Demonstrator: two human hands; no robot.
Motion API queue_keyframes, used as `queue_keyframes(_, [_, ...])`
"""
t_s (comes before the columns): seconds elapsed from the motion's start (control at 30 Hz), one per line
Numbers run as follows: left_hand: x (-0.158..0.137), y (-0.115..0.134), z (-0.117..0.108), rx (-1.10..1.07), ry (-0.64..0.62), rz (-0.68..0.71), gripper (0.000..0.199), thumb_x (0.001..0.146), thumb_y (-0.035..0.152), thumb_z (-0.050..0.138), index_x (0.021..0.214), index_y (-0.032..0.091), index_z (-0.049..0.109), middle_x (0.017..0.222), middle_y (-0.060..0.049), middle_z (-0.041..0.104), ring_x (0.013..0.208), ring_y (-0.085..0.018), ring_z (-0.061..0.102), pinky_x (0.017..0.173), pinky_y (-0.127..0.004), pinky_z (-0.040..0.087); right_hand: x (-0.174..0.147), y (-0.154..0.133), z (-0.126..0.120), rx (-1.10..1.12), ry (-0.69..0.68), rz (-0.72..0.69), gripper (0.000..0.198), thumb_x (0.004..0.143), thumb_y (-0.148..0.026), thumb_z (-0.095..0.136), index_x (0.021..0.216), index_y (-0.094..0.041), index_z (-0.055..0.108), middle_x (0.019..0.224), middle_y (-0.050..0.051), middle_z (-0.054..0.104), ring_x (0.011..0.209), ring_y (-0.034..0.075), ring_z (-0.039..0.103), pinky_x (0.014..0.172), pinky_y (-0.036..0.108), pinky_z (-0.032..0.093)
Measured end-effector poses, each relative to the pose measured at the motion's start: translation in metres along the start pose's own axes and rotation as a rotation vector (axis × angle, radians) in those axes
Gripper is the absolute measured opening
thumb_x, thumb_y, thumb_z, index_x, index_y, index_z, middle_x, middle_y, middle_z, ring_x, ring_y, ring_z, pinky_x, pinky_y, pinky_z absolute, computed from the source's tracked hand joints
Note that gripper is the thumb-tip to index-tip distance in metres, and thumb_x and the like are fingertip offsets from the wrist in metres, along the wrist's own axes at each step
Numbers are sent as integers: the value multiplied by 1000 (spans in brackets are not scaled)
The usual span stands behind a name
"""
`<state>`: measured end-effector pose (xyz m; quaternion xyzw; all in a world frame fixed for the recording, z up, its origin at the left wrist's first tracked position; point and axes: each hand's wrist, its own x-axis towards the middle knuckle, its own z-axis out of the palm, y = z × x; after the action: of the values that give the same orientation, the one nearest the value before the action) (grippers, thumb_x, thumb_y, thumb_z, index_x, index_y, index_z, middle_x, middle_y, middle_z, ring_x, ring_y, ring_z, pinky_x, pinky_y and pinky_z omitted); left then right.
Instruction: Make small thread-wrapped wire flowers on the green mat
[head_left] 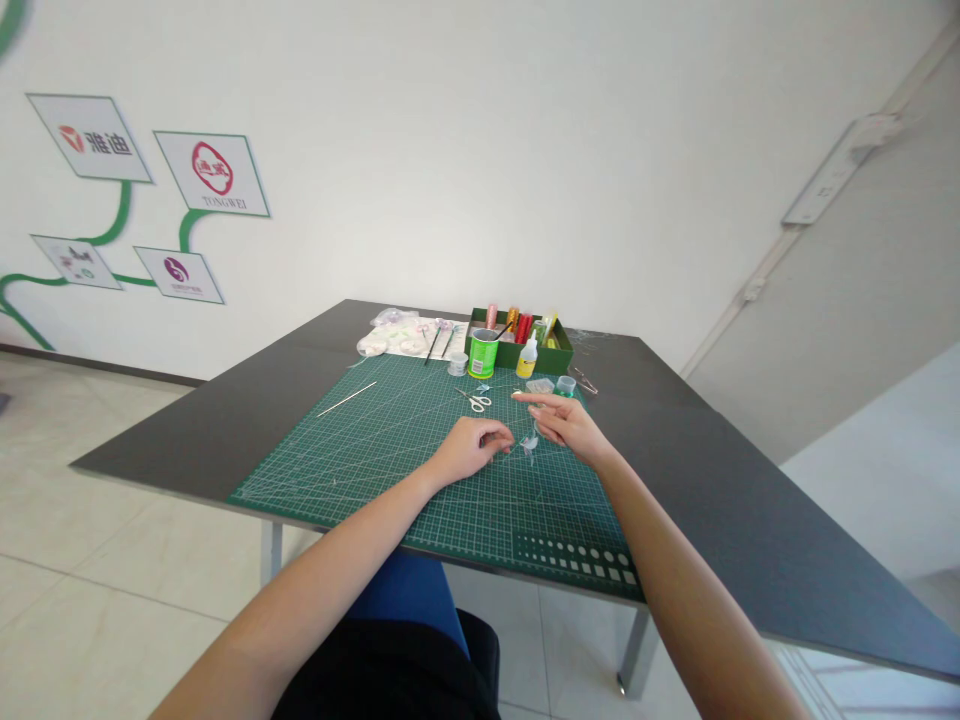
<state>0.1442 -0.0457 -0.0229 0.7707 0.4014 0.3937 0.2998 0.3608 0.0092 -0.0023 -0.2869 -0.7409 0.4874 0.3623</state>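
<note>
From where I stand, the can [482,355] and glue bottle [527,356] sit by the far edge of the cutting mat [360,460], probably to stay reachable without crowding the fingers; the scissors [478,403] lie nearer. The left hand [472,450] curls its fingers inward, the right hand [562,420] extends its index finger, perhaps for delicate handling; I can't tell whether either grips anything. Between them, towards the mat's right edge, is a pale, translucent, ragged-looking piece [529,443].
</note>
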Motion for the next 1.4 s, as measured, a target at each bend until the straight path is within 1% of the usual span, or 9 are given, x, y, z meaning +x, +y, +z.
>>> queue_keyframes(0.17, [-1, 0, 0, -44, 11, 4, 17, 91, 28, 60, 87, 16, 72, 79, -4, 75, 56, -11, 62, 59, -22, 46, 2, 1, 0, -71, -5, 65, 55, 92, -43, 58, 135, -8, 60, 43, -11, 33, 38, 7, 26, 41, 22, 21])
queue_keyframes(0.33, [0, 2, 0, -97, 35, -12, 18, 91, 29, 60, 86, 15, 70, 76, -4, 74, 52, -11, 59, 56, -21, 46, 3, 4, 0, -101, -31, 94, 59, 91, -43, 57, 137, -6, 57, 43, -11, 35, 38, 7, 27, 41, 21, 23])
queue_keyframes(0.47, [1, 3, 0, -145, 76, -11, 16, 89, 28, 60, 85, 15, 68, 75, -3, 73, 50, -10, 58, 53, -21, 46, 4, 6, 0, -112, -48, 121, 60, 90, -43, 57, 137, -6, 57, 43, -11, 35, 38, 7, 27, 40, 21, 21])
queue_keyframes(0.57, [1, 2, -1, -190, 118, -14, 15, 89, 28, 60, 85, 14, 67, 74, -4, 73, 48, -9, 57, 51, -20, 45, 4, 7, 0, -126, -75, 141, 58, 89, -40, 56, 136, -5, 57, 43, -11, 36, 37, 7, 29, 40, 20, 23])
queue_keyframes(0.8, [3, -4, 0, -296, 212, -56, 20, 88, 33, 61, 89, 13, 64, 73, -4, 71, 48, -8, 56, 49, -20, 47, 4, 9, 3, -196, -186, 263, 56, 87, -40, 57, 131, -5, 60, 44, -9, 44, 36, 7, 34, 39, 19, 26])
queue_keyframes(1.03, [6, -11, -1, -331, 306, -86, 21, 87, 34, 61, 88, 14, 62, 72, -3, 69, 45, -7, 53, 45, -19, 45, 2, 6, 4, -238, -327, 272, 52, 90, -41, 57, 129, -7, 64, 44, -9, 47, 35, 6, 34, 40, 19, 26])
queue_keyframes(1.13, [6, -12, -1, -343, 314, -95, 22, 86, 35, 61, 88, 13, 61, 71, -3, 68, 44, -7, 52, 44, -19, 45, 2, 4, 4, -232, -367, 276, 50, 90, -39, 56, 129, -9, 65, 43, -9, 46, 35, 6, 33, 41, 19, 27])
queue_keyframes(1.27, [6, -12, -1, -329, 323, -104, 21, 86, 34, 61, 88, 13, 61, 70, -2, 68, 43, -7, 52, 44, -19, 45, 1, -1, 4, -206, -418, 276, 49, 91, -37, 56, 129, -8, 65, 42, -9, 45, 36, 6, 33, 42, 19, 27])
queue_keyframes(1.4, [6, -12, -2, -287, 346, -111, 19, 87, 32, 59, 88, 13, 61, 71, -2, 68, 42, -7, 52, 43, -19, 44, -1, -7, 2, -182, -461, 303, 50, 92, -37, 56, 131, -7, 64, 44, -8, 47, 36, 5, 31, 41, 19, 24])
